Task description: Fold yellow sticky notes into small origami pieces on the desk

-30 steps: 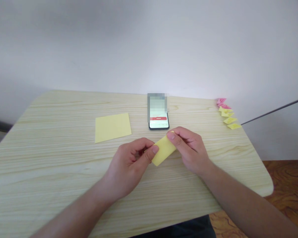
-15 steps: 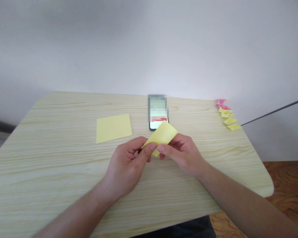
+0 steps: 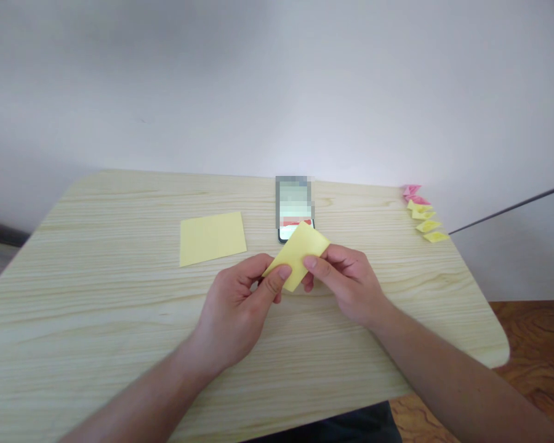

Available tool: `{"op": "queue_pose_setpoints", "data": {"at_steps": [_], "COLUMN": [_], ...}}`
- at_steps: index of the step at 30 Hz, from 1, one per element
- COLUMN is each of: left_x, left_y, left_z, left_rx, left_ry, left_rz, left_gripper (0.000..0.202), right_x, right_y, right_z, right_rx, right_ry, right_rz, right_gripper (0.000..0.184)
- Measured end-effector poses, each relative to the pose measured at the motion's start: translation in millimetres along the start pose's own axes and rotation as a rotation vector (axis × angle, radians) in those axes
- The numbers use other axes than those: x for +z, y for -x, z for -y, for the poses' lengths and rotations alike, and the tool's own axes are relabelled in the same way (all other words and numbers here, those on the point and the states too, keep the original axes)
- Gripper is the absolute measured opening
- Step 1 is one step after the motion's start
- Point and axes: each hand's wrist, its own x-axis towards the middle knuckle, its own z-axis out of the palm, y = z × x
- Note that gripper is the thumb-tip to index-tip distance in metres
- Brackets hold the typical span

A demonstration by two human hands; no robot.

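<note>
- Left hand is gripping the paper at its left corner in a thumb-and-finger pinch, and the right hand is gripping its right side likewise; the paper is sitting between them, on the near side of the phone.
- Both hands should, in my judgement, be pulling lightly and evenly; harder tension would risk buckling something this thin.
- The paper is slanting, one corner pointing toward the phone; for neat handling, its edges should be lying flush before any firm pressing.
- Each thumb should be pressing flat, since a tip digging in would probably be leaving a stray dent.
- The table is running out of view to the left, on the near side of the phone.
- Dark cloth is showing well nearer than the phone, mostly cut off.
- The sheet is lying left of the phone; whether it is hiding more layers beneath, I cannot tell.
- Blocky blurring is masking the phone's upper part, and the paper is covering its lower right.
- Pink and yellow shapes are crowding together, well right of the phone, too small for reading their folds.
- Fingertips are mostly hiding behind the paper, leaving their exact hold unclear.
</note>
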Motion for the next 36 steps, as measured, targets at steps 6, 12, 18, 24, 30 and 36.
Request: {"op": "queue_pose_setpoints", "data": {"at_steps": [6,12,18,24,30,36], "left_x": [-0.6,-0.5,-0.9,-1.6,-2.1,-1.7], "left_y": [-1,-1,1,1,0,1], "left_z": [-1,-2,-3,-2,-2,-1], "left_rx": [-0.012,-0.020,0.003,-0.004,-0.004,0.020], "left_ry": [0.029,0.024,0.015,0.031,0.076,0.113], "left_rz": [0.018,0.003,0.017,0.009,-0.024,-0.078], "left_gripper": [0.039,0.038,0.036,0.034,0.032,0.027], "right_x": [-2,-3,-6,-6,-6,-8], "right_y": [-1,-2,-3,-4,-6,-11], "right_z": [3,3,4,2,-1,-8], "right_rx": [-0.027,-0.063,-0.060,-0.061,-0.064,0.004], "right_ry": [0.022,-0.005,-0.028,-0.073,-0.088,-0.290], "right_rz": [-0.004,-0.046,-0.068,-0.038,-0.061,-0.096], "right_gripper": [0.034,0.036,0.035,0.035,0.032,0.029]}}
